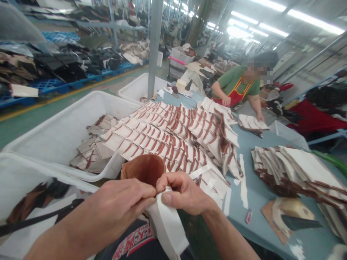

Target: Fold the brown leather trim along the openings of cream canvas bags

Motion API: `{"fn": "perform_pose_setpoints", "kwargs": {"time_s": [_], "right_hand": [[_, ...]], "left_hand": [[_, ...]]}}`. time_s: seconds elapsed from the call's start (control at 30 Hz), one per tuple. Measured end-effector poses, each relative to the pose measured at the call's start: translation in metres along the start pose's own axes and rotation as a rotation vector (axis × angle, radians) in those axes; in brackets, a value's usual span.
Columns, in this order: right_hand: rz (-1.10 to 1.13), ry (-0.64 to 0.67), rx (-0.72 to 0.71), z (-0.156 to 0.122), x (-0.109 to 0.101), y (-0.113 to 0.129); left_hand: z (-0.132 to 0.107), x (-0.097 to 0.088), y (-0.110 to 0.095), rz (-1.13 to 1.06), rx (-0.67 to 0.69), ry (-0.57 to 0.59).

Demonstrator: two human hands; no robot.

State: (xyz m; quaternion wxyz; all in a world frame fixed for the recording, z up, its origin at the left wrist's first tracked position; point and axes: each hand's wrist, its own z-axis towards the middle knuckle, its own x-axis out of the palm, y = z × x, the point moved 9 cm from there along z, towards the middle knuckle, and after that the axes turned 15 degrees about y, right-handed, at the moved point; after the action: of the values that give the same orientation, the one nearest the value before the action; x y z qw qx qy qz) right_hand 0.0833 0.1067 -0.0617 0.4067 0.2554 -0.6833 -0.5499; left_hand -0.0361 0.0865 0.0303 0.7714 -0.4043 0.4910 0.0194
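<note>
A brown leather piece (pixel 143 168), curled into an open tube with a pale backing, is between my two hands in front of my body. My left hand (pixel 124 198) pinches its near edge, thumb and fingers closed. Right beside it, my right hand (pixel 184 193) is also closed in a pinch, its thumb pressing on a wide white strip (pixel 170 231) at the same edge. The strip hangs down toward my lap. My fingertips nearly meet and cover the spot where strip and edge come together.
Overlapping rows of white-backed pieces with brown edges (pixel 162 133) cover the blue-grey table (pixel 244 224). White bins (pixel 54 126) stand at left, near a metal post (pixel 155 50). At right are a stack of pieces (pixel 298 166) and a tape roll (pixel 295 209). Another person (pixel 238 86) works across the table.
</note>
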Motion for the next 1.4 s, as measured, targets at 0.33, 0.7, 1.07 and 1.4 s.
{"fn": "perform_pose_setpoints", "kwargs": {"time_s": [0.33, 0.7, 1.07, 1.4], "right_hand": [[-0.261, -0.038, 0.066, -0.005, 0.004, 0.022], [-0.262, 0.002, 0.099, 0.001, 0.006, 0.019], [-0.127, 0.060, 0.079, 0.004, 0.011, 0.004], [-0.667, -0.117, 0.047, -0.007, 0.014, 0.043]], "left_hand": [[0.004, 0.005, -0.003, 0.171, -0.042, -0.004], [-0.005, 0.016, 0.025, -0.158, -0.221, -0.079], [-0.019, 0.080, 0.061, -1.118, -0.438, -0.008], [-0.018, 0.056, 0.044, -0.846, -0.362, 0.044]]}}
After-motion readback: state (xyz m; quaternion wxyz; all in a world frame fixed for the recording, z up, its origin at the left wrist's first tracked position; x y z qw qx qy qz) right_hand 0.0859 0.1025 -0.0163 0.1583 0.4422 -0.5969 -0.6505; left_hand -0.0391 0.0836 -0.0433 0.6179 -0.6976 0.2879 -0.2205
